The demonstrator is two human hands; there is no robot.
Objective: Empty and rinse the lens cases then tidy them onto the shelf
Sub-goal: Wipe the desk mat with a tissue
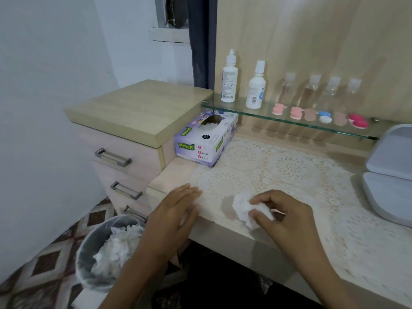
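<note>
Lens cases [324, 117] sit in a row on glass shelf [265, 114]. R hand [284, 216] pinches a wadded tissue [242, 208] on the counter [176, 175], L hand [176, 211] flat, fingers straight. Bin's [83, 262] stuffed w/ white tissues [118, 248].

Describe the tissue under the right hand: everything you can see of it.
The tissue is a white, soft-looking paper wad, crumpled into an irregular lump. It lies on the counter near its front edge, by the near border of the lace mat. The right hand grips its right side, fingers curled onto it; its left part shows free.
</note>
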